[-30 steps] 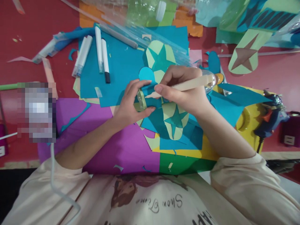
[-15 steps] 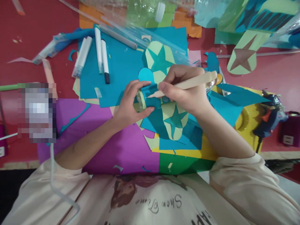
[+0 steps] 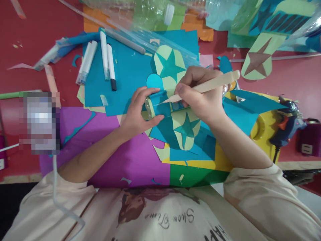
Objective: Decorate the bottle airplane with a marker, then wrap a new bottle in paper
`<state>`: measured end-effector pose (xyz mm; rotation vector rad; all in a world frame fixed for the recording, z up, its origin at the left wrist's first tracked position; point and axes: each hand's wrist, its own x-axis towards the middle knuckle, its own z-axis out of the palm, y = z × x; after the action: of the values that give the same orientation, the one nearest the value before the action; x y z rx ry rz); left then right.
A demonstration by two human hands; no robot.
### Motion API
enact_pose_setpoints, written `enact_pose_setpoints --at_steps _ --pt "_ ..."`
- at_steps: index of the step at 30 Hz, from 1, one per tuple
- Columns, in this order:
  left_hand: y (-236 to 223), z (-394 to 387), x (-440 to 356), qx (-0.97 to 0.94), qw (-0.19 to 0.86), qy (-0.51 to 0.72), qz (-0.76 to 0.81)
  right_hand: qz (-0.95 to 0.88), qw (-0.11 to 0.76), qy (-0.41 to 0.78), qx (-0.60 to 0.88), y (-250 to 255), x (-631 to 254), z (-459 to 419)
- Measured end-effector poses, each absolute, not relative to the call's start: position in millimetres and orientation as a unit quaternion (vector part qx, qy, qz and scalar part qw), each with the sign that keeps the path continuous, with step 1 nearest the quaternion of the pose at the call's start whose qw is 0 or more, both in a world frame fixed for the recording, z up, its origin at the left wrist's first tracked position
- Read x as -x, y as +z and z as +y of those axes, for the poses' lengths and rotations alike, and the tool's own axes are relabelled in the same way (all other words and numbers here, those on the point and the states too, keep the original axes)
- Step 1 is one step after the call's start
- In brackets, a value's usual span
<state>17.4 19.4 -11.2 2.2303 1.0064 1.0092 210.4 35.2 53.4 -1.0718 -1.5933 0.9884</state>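
Observation:
My left hand (image 3: 139,112) curls round the end of a plastic bottle model plane (image 3: 160,106) wrapped in blue paper, thumb below and fingers on top. My right hand (image 3: 200,97) grips a cream pen-like tool (image 3: 213,84), its thin tip resting on the blue paper wrap just right of my left fingers. Pale green wings with teal stars stick out from the bottle, one wing (image 3: 168,65) above my hands and another wing (image 3: 186,129) below them.
Blue, purple, yellow and green paper sheets (image 3: 130,157) cover the red floor. Three white markers (image 3: 105,60) lie on blue paper at upper left. A glue gun (image 3: 287,125) rests at right. Clear plastic bottles (image 3: 155,13) and another star wing (image 3: 257,62) lie at the top.
The tool's tip has slid a little to the right along the blue wrap and my right hand has lifted slightly. My left hand keeps its hold.

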Motion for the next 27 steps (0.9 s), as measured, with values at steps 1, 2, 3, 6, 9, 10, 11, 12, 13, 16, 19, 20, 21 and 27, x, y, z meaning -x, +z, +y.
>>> enact_pose_setpoints --at_steps 1,2,3,6,9,10,11,12,13,16,19,20,21,27 --pt "-11.3 19.3 -17.4 -0.817 0.244 0.372 0.368 -0.65 0.477 0.401 0.434 53.1 -210.6 35.0" --pt "-11.3 19.1 -17.4 -0.816 0.244 0.373 0.368 -0.65 0.483 0.398 0.431 52.7 -210.9 34.8" --pt "-11.2 18.9 -17.3 -0.816 0.244 0.374 0.367 -0.651 0.489 0.392 0.427 52.4 -211.2 34.7" --pt "-10.6 18.2 -16.9 -0.817 0.249 0.368 0.369 -0.656 0.503 0.369 0.425 50.8 -212.0 34.7" --pt "-10.3 17.8 -16.5 -0.816 0.257 0.36 0.372 -0.663 0.506 0.344 0.431 48.8 -212.9 34.8" --pt "-10.4 17.7 -16.4 -0.815 0.26 0.358 0.374 -0.665 0.505 0.337 0.435 48.2 -213.1 34.9" --pt "-10.7 17.6 -16.2 -0.813 0.263 0.358 0.376 -0.666 0.503 0.332 0.439 47.7 -213.1 35.0" --pt "-11.0 17.6 -16.1 -0.813 0.265 0.358 0.376 -0.665 0.503 0.331 0.442 47.3 -213.0 35.2" --pt "-11.2 17.6 -16.0 -0.813 0.266 0.358 0.376 -0.66 0.505 0.336 0.442 47.1 -212.7 35.5" --pt "-10.5 17.6 -15.8 -0.814 0.27 0.349 0.378 -0.616 0.538 0.378 0.435 46.7 -211.3 37.0" --pt "-9.2 17.2 -15.9 -0.819 0.286 0.327 0.376 -0.558 0.578 0.411 0.432 47.5 -210.7 38.1" --pt "-9.5 17.3 -15.9 -0.819 0.292 0.321 0.375 -0.548 0.588 0.411 0.43 48.2 -211.0 37.9" --pt "-10.4 17.6 -15.8 -0.816 0.298 0.321 0.377 -0.547 0.596 0.408 0.425 49.2 -211.4 37.4" --pt "-25.9 28.1 -11.2 -0.793 0.274 0.394 0.375 -0.607 0.571 0.39 0.391 52.8 -215.1 30.0"
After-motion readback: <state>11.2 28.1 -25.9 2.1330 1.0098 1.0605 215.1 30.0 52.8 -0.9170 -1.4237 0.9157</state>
